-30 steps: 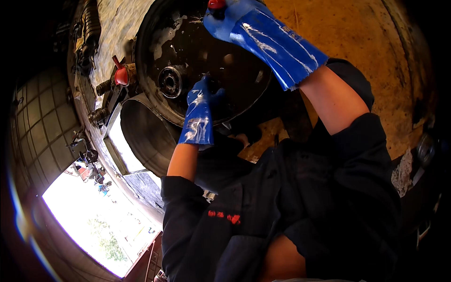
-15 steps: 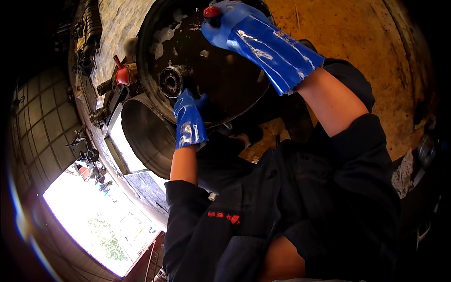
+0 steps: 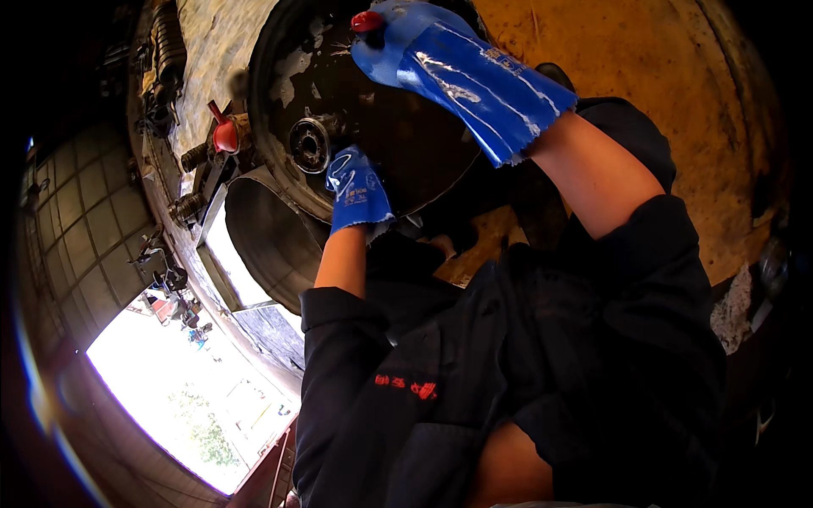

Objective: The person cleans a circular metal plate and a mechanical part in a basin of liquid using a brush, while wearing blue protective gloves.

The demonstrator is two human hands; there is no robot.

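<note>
A wide round tub (image 3: 275,173) with dark, oily-looking contents and pale patches stands in front of me. My right hand (image 3: 398,42), in a blue rubber glove, is closed over its far part around a red-handled brush (image 3: 367,21); a few thin bristles show beside the glove. Near the tub's left inner side is a dark ring-shaped metal part (image 3: 310,146) with a round hole. Just right of that part is my left hand (image 3: 354,178), gloved in blue too. Its fingers are hidden, so I cannot tell whether they grip anything.
Left of the tub, a red funnel-like piece (image 3: 225,135) sits among greasy metal parts. A large open metal drum (image 3: 267,233) lies nearer me. Stained yellow-brown surface (image 3: 627,68) spreads at right. Bright daylight enters through an opening (image 3: 195,406) at lower left.
My left hand has moved slightly up and right, a little away from the ring-shaped part's edge. My right hand, with the red-handled brush, has shifted slightly left.
</note>
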